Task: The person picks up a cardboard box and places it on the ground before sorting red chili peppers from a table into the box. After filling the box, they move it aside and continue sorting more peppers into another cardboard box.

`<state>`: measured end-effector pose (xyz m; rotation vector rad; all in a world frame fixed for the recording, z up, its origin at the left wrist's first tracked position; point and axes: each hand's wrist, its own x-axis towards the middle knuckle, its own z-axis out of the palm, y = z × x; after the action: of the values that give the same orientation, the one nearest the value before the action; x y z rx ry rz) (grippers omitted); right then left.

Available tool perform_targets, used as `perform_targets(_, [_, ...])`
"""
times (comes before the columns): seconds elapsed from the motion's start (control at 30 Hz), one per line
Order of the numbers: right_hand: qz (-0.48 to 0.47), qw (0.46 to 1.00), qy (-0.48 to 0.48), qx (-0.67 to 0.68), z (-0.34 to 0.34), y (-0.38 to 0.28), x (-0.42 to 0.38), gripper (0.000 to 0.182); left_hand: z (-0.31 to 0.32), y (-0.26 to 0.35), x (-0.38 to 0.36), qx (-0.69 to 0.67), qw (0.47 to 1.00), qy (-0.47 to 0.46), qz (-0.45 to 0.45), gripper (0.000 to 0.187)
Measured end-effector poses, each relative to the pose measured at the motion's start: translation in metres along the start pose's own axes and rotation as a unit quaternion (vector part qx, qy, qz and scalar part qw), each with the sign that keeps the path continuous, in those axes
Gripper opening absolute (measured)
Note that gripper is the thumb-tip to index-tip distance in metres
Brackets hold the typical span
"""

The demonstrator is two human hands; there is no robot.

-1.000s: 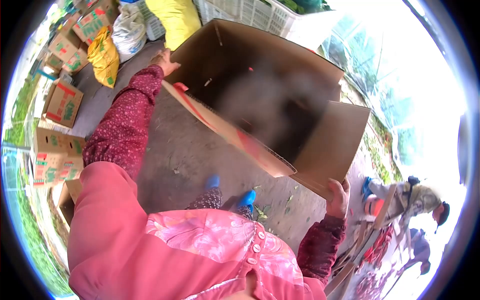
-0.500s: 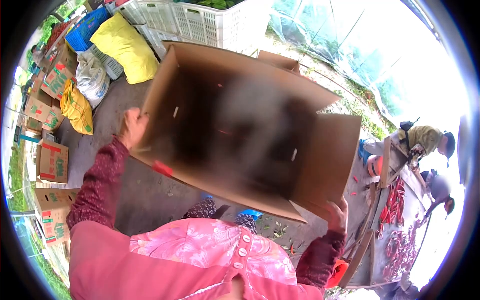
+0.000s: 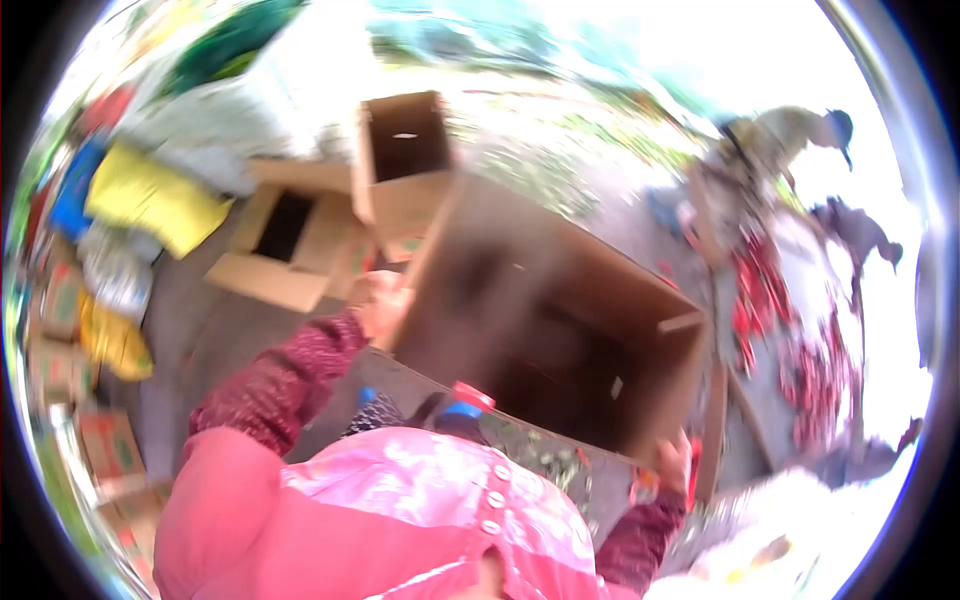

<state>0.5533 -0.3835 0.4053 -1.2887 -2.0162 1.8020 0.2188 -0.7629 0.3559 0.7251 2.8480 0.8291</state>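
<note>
I hold a large open brown cardboard box (image 3: 560,290) in front of me, its open side facing me and its inside empty. My left hand (image 3: 378,305) grips the box's left edge. My right hand (image 3: 672,462) grips its lower right corner. The picture is blurred by motion. My pink top and dark red sleeves fill the bottom of the view.
Two more open cardboard boxes (image 3: 400,150) (image 3: 285,235) stand on the ground beyond. A yellow sack (image 3: 155,195) and printed cartons (image 3: 105,440) lie at the left. At the right, two people (image 3: 790,140) bend over a table of red peppers (image 3: 770,290).
The view has swung to the right and blurred. The box has dropped lower and turned, still held by both hands. The two open boxes on the ground have come into view.
</note>
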Motion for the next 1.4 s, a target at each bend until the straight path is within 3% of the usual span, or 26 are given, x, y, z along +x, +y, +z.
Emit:
perform_targets(0.03, [-0.026,0.999,0.018,-0.027,-0.017,0.033,0.004,0.028,0.060,-0.041,0.010,-0.048,0.998,0.033,0.032,0.022])
perform_targets(0.07, [-0.009,0.998,0.037,-0.041,-0.030,0.056,0.003,0.028,0.054,-0.020,0.019,-0.069,0.997,-0.021,0.001,0.022])
perform_targets(0.1, [-0.039,0.995,0.067,-0.061,-0.031,0.069,-0.001,0.031,0.089,-0.046,0.027,-0.006,0.983,0.085,0.161,0.020])
perform_targets(0.13, [-0.024,0.994,0.082,-0.065,-0.039,0.092,-0.005,0.033,0.074,-0.014,0.037,-0.024,0.997,-0.039,0.070,0.019])
perform_targets(0.17, [-0.015,0.994,0.084,-0.067,-0.047,0.112,0.000,0.035,0.060,0.029,0.048,0.027,0.996,-0.079,0.025,0.022])
perform_targets(0.27, [0.007,0.991,0.127,0.048,-0.038,0.140,-0.007,0.037,0.081,0.043,0.079,0.035,0.993,-0.094,0.067,0.024])
perform_targets(0.37, [0.040,0.986,0.159,0.036,-0.036,0.171,0.003,0.039,0.110,0.052,0.120,0.069,0.984,-0.132,0.100,0.026])
perform_targets(0.5, [0.082,0.971,0.226,0.010,-0.014,0.150,0.005,0.035,0.154,0.052,0.181,0.077,0.967,-0.143,0.194,0.028])
perform_targets(0.53, [0.061,0.967,0.248,-0.002,-0.012,0.169,0.011,0.033,0.168,0.059,0.203,0.085,0.960,-0.140,0.227,0.029])
perform_targets(0.57, [0.060,0.961,0.271,-0.009,-0.012,0.177,0.011,0.033,0.181,0.063,0.219,0.084,0.960,-0.179,0.198,0.030])
perform_targets(0.67, [0.090,0.936,0.336,0.054,0.005,0.172,0.028,0.033,0.197,0.086,0.254,0.064,0.949,-0.169,0.257,0.028])
perform_targets(0.77, [0.095,0.920,0.377,0.055,0.019,0.153,0.036,0.032,0.223,0.103,0.286,0.070,0.943,-0.194,0.261,0.026])
perform_targets(0.83, [0.100,0.895,0.399,0.173,0.028,0.137,0.047,0.034,0.233,0.121,0.302,0.036,0.946,-0.204,0.249,0.026])
perform_targets(0.97, [0.117,0.870,0.438,0.194,0.035,0.137,0.069,0.035,0.272,0.147,0.332,0.085,0.934,-0.203,0.282,0.027])
perform_targets(1.1, [0.130,0.857,0.475,0.154,0.030,0.178,0.092,0.032,0.285,0.192,0.343,0.123,0.925,-0.244,0.264,0.032])
perform_targets(1.23, [0.147,0.839,0.475,0.221,0.020,0.198,0.106,0.033,0.319,0.219,0.359,0.164,0.915,-0.242,0.278,0.032])
perform_targets(1.3, [0.176,0.836,0.479,0.201,0.016,0.207,0.116,0.034,0.332,0.240,0.362,0.172,0.913,-0.263,0.259,0.032])
perform_targets(1.37, [0.200,0.843,0.494,0.075,0.015,0.241,0.125,0.029,0.357,0.248,0.371,0.166,0.910,-0.272,0.265,0.031])
perform_targets(1.4, [0.176,0.838,0.504,0.111,0.013,0.235,0.128,0.031,0.368,0.252,0.374,0.168,0.908,-0.265,0.277,0.031])
